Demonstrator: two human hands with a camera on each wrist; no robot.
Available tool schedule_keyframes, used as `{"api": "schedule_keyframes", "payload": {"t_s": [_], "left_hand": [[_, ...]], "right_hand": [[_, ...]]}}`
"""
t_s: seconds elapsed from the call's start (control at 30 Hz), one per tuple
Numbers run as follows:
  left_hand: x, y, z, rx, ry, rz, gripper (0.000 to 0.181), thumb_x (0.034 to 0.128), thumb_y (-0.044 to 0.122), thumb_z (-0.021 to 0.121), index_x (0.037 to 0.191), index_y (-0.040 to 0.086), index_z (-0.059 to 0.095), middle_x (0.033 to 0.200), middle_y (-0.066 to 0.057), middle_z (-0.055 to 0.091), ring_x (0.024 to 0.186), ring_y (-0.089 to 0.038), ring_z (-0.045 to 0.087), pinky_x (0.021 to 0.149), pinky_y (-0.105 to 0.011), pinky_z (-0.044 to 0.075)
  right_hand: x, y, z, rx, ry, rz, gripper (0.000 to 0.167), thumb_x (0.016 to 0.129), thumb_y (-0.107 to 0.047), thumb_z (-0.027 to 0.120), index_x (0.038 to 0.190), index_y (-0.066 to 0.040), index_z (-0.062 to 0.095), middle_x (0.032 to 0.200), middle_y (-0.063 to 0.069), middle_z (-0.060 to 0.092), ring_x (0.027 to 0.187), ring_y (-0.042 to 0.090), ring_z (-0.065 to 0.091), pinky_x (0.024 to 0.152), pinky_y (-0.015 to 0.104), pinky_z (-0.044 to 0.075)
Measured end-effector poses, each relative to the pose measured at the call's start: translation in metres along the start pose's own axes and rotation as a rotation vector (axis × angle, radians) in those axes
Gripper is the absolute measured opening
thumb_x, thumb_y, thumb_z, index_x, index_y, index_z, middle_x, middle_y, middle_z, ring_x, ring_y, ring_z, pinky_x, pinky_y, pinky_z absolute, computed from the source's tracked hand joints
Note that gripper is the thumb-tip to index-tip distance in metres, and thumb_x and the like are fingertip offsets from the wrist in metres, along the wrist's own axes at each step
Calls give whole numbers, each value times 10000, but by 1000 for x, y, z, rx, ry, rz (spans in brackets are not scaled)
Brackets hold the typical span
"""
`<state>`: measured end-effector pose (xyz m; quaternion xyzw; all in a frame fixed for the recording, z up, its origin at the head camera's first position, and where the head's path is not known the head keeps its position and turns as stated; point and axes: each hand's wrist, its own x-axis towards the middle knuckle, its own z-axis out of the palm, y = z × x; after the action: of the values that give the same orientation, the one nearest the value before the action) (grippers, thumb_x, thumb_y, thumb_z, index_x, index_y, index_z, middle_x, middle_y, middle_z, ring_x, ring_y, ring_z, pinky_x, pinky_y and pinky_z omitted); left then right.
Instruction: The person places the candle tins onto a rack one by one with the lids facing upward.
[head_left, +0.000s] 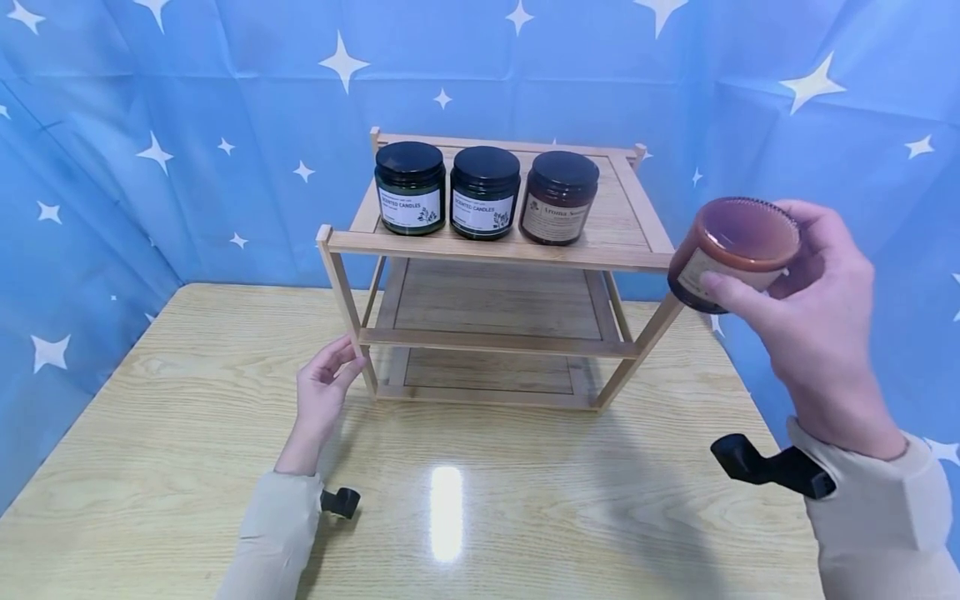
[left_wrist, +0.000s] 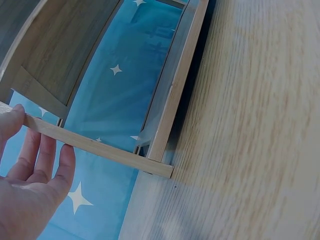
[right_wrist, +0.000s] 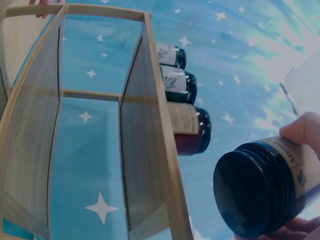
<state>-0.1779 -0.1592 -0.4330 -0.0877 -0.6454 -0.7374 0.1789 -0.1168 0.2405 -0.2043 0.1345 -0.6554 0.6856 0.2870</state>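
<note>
My right hand (head_left: 828, 312) holds an amber candle jar (head_left: 738, 246) with a cream label, off the right front corner of a wooden shelf rack (head_left: 628, 208). The jar is tipped over, its glass base turned up; the right wrist view shows its black lid (right_wrist: 245, 195). With thumb and fingers on opposite sides, my left hand (head_left: 322, 390) grips the rack's left front leg (left_wrist: 95, 143). On the top board stand two dark green candle jars, one at left (head_left: 410, 190) and one in the middle (head_left: 485, 196), then an amber candle jar (head_left: 558, 200) at right, all with black lids.
The rack's middle board (head_left: 487, 300) and bottom board (head_left: 487, 371) lie below the top one. It stands on a light wood-grain table (head_left: 525, 500). A blue curtain (head_left: 262, 108) with white stars hangs behind and at both sides.
</note>
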Motion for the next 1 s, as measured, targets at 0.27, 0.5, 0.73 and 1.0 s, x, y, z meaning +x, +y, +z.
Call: {"api": "schedule_keyframes", "payload": {"t_s": [0.27,0.5,0.73,1.0], "left_hand": [[0,1,0,-5,5,10,484,815,-195,560,1052,210,680,903,97,687,892,-48,622,846,-201,514],[0,0,0,-9,8,-4,470,816,-184,571,1056,205,679,907,104,688,886,-50,624,847,-200,514],[0,0,0,1,9,-5,444,822,-181,567,1076,166,676,917,102,686,893,-53,621,848,-202,515],[0,1,0,17,5,-7,434,822,-168,581,1075,172,672,914,103,683,900,-61,619,850,-203,514]], "right_hand": [[16,1,3,-30,7,11,529,641,222,684,1115,17,568,1068,152,576,877,226,575,686,184,519],[35,-3,7,-344,-15,9,565,634,102,779,1141,-74,601,1026,29,614,930,137,538,739,140,414],[50,0,9,-521,-110,50,592,656,61,779,1188,-138,612,1129,-31,563,1025,86,544,737,84,444],[57,5,10,-608,-137,119,639,657,-39,832,1218,-172,557,1124,-68,560,943,76,540,682,105,441]]}}
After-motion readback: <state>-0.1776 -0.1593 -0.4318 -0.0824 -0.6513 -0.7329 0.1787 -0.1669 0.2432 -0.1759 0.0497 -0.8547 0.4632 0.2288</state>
